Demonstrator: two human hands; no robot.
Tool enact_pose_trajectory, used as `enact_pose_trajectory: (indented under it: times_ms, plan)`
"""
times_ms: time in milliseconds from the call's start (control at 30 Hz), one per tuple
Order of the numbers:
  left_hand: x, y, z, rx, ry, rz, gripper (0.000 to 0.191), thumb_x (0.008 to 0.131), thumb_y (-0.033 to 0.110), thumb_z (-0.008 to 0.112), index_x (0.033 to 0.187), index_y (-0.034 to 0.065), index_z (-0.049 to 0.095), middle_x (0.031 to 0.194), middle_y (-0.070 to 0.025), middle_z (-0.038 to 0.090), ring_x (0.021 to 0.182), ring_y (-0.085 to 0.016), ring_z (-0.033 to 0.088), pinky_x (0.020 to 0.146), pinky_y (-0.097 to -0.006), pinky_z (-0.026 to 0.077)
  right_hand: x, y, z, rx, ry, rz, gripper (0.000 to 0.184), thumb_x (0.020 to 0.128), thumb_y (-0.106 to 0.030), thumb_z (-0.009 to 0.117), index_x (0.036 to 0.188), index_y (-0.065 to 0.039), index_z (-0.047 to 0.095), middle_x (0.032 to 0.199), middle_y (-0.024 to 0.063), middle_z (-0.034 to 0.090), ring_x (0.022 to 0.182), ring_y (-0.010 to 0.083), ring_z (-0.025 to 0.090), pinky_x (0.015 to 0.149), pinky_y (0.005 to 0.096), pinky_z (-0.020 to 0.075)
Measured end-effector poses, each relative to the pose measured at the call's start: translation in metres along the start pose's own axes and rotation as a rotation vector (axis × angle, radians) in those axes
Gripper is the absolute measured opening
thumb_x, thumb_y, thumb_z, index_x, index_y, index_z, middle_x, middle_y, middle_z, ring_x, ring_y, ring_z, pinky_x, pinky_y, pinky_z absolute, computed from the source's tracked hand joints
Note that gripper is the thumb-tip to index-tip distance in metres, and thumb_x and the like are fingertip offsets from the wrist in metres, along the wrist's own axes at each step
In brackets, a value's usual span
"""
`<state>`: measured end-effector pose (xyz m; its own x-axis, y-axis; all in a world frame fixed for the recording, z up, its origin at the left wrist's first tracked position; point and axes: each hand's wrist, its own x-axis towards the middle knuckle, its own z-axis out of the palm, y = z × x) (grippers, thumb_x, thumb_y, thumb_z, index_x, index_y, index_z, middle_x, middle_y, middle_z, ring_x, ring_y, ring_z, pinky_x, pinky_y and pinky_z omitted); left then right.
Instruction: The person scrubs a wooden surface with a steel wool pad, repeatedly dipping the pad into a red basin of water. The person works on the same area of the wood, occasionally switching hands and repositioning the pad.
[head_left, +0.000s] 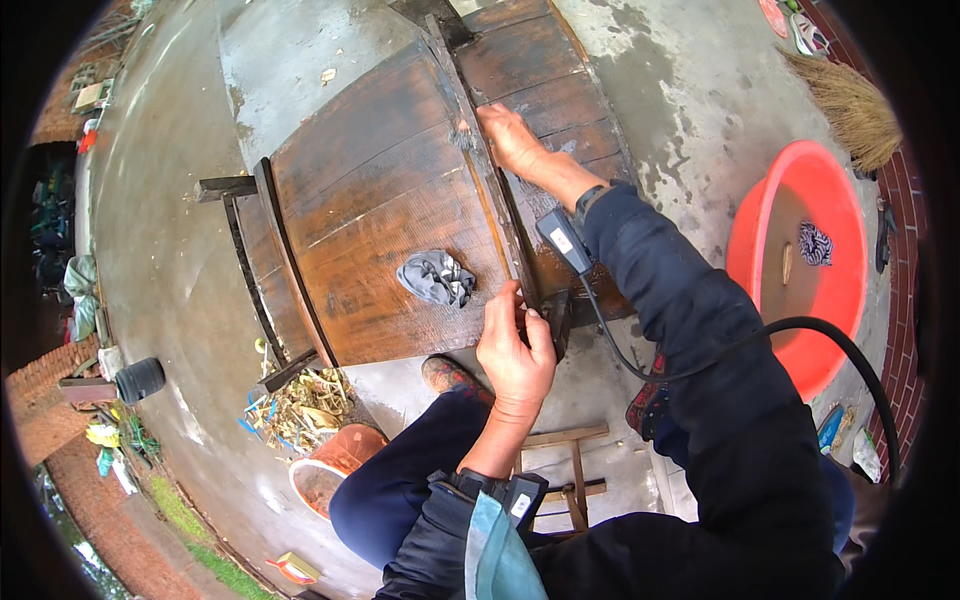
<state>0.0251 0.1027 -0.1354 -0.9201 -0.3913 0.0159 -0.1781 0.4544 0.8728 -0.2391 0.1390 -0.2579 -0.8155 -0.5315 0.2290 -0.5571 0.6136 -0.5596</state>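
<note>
In front of me a dark, wet wooden panel (360, 195) with a raised wooden rail (504, 206) lies at a slant. My left hand (517, 360) is at the rail's near end, thumb and index finger on either side of its edge. Farther along, my right hand (517, 146) reaches to the rail's other side, fingertips partly hidden. A small grey tuft, perhaps bristles (460, 138), shows by those fingertips; whether I hold it is unclear. A crumpled grey cloth (436, 278) rests on the panel, left of my left hand.
A red plastic basin (847, 300) of murky water, with a patterned cloth (815, 243) in it, stands at right. Behind it is a straw broom (847, 105). An orange bucket (337, 465) and dry husks (307, 401) are at lower left. A black cable (810, 324) crosses my right sleeve.
</note>
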Motion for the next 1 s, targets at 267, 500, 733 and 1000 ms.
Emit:
enact_pose_trajectory:
  times_ms: [267, 500, 733, 1000]
  plan:
    - [0.002, 0.004, -0.001, 0.034, -0.007, 0.001, 0.034, 0.079, 0.004, 0.051, 0.112, -0.0011, 0.053, 0.085, -0.0163, 0.056, 0.075, -0.031, 0.058, 0.068, -0.0366, 0.049, -0.042, -0.006, -0.032, 0.148, -0.157, -0.087, 0.041, 0.063, -0.001, 0.075, 0.102, -0.003, 0.061, 0.101, 0.0131, 0.058, 0.103, 0.0336, 0.055, 0.091, 0.0391, 0.0481]
    - [0.001, 0.003, 0.000, 0.015, -0.005, -0.008, 0.035, 0.078, 0.004, 0.053, 0.112, -0.0016, 0.053, 0.086, -0.0165, 0.055, 0.074, -0.032, 0.058, 0.067, -0.0360, 0.049, 0.015, 0.015, -0.007, -0.013, 0.046, -0.062, 0.035, 0.066, -0.001, 0.073, 0.099, -0.002, 0.061, 0.095, 0.0140, 0.059, 0.099, 0.0354, 0.054, 0.088, 0.0422, 0.0448]
    - [0.003, 0.007, -0.001, 0.060, 0.010, -0.014, 0.034, 0.078, 0.008, 0.055, 0.111, 0.0001, 0.054, 0.089, -0.0173, 0.057, 0.078, -0.035, 0.060, 0.069, -0.0401, 0.050, -0.040, 0.006, -0.029, 0.092, -0.289, -0.208, 0.050, 0.061, 0.008, 0.066, 0.109, -0.006, 0.062, 0.104, 0.0144, 0.058, 0.105, 0.0347, 0.054, 0.092, 0.0387, 0.0459]
    - [0.001, 0.004, 0.002, 0.052, 0.044, 0.005, 0.034, 0.078, 0.006, 0.055, 0.111, -0.0002, 0.055, 0.086, -0.0145, 0.056, 0.072, -0.030, 0.059, 0.066, -0.0363, 0.050, 0.023, 0.008, -0.011, 0.071, -0.005, -0.014, 0.028, 0.073, -0.001, 0.066, 0.099, -0.008, 0.061, 0.094, 0.0162, 0.058, 0.098, 0.0366, 0.054, 0.084, 0.0419, 0.0457]
